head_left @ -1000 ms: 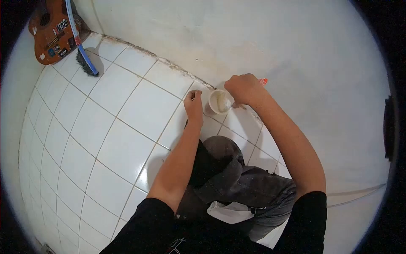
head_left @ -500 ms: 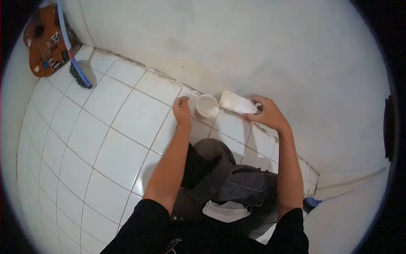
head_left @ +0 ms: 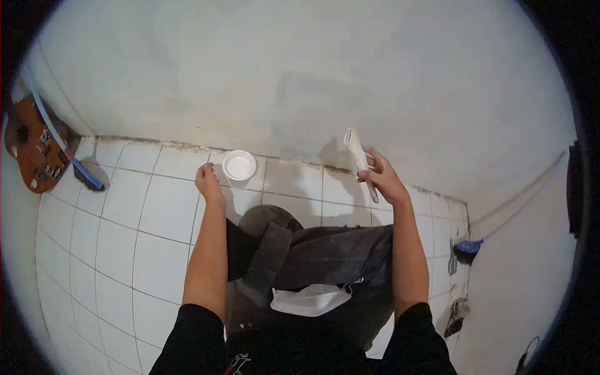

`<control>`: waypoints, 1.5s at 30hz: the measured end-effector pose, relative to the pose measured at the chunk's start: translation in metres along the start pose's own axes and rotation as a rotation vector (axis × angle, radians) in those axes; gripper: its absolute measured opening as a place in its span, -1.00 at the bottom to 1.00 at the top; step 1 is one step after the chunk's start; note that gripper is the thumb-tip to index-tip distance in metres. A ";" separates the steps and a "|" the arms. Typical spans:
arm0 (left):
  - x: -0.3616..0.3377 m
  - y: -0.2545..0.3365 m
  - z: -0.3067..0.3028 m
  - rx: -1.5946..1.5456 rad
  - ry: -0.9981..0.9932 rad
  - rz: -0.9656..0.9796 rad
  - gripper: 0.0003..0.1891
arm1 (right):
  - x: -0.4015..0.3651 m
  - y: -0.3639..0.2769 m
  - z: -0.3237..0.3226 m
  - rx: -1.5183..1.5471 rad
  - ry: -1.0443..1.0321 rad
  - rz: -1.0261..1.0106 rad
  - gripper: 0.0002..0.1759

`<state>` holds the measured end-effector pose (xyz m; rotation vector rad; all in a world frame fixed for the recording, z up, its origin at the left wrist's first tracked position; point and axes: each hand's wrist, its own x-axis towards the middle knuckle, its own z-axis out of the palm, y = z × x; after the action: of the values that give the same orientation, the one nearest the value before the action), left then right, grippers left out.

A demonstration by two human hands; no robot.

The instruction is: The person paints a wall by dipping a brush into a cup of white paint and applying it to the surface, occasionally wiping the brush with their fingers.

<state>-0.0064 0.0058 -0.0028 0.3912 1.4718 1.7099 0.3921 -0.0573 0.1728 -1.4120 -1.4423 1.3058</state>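
In my right hand (head_left: 386,180) is a wide white paintbrush (head_left: 356,152), seen nearly edge-on, its head up and its handle end pointing down. It is held off the floor, in front of the wall. My left hand (head_left: 209,182) is closed, fingers curled, just left of a round white tub (head_left: 240,179). Whatever those fingers may hold is hidden. The tub stands on the tiles by the foot of the wall, its inside white.
The pale wall (head_left: 262,75) meets the white tiled floor (head_left: 165,206) along a stained edge. A guitar (head_left: 32,147) and a blue broom (head_left: 86,176) are at the left. A white face mask (head_left: 311,300) lies on my lap. A blue-black brush head (head_left: 467,251) is at the right.
My right hand has lifted the paintbrush away from the tub and turned it from broad side to edge-on. The view has swung, so the tub and left hand appear further left.
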 end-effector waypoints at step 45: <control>-0.016 0.012 0.010 0.266 -0.126 0.000 -0.82 | 0.087 0.172 0.039 -0.558 0.651 0.467 -0.15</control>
<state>0.0053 0.0010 0.0149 0.6287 1.6080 1.4639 0.3850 0.0013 -0.0145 -2.3752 -1.0828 0.5685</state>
